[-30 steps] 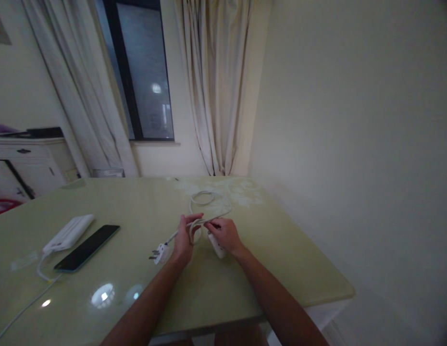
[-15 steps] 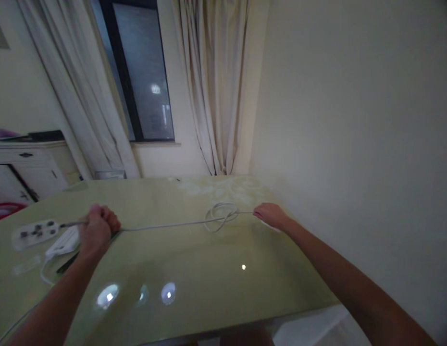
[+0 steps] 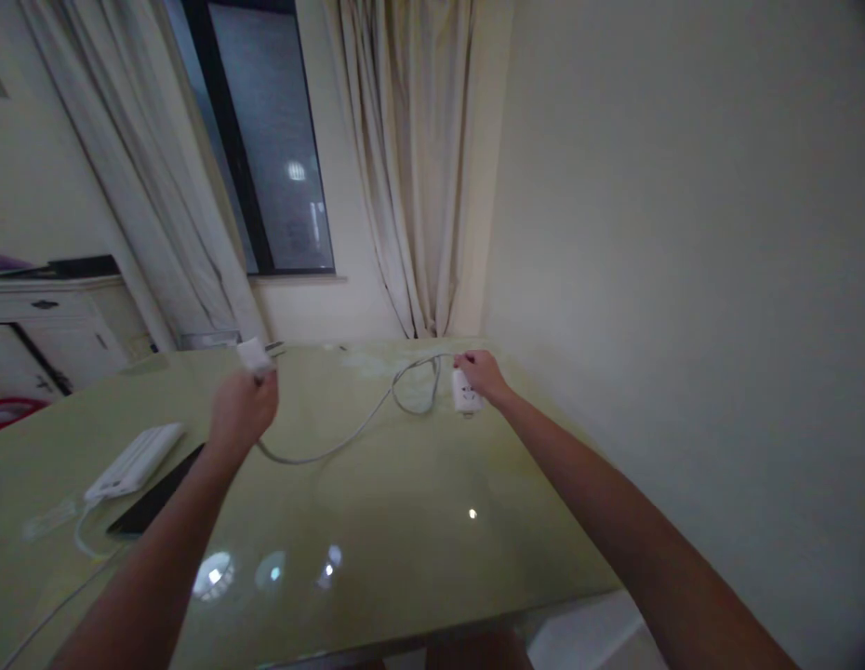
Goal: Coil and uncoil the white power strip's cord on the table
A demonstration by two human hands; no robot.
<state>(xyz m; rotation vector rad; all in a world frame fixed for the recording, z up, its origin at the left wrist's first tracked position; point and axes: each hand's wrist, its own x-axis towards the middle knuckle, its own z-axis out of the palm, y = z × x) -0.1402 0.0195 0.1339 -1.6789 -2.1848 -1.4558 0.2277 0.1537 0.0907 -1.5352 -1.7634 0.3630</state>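
Observation:
My left hand [image 3: 243, 409] is closed and raised over the left part of the table, gripping the white cable. A blurred white block [image 3: 252, 355] sticks up above its fingers; I cannot make out its exact kind. The cable [image 3: 321, 460] sags from below this hand and runs rightward into a loose loop [image 3: 415, 386]. My right hand [image 3: 483, 372] is closed at the cable's other end, with fingers at the top of a white socket block [image 3: 467, 395]. Socket holes show on the block's face as it hangs below the fingers.
A white power bank-like block [image 3: 134, 461] with a thin cord lies left on the glossy table [image 3: 377, 530], beside a dark flat device [image 3: 153, 498]. A wall [image 3: 684, 233] borders the table's right side. Curtains [image 3: 411, 167] and a cabinet [image 3: 56, 326] stand behind.
My left hand has risen and moved right, and the power strip has left its place at far left. My right hand has shifted up and left, showing the socket block. The cable now hangs slack.

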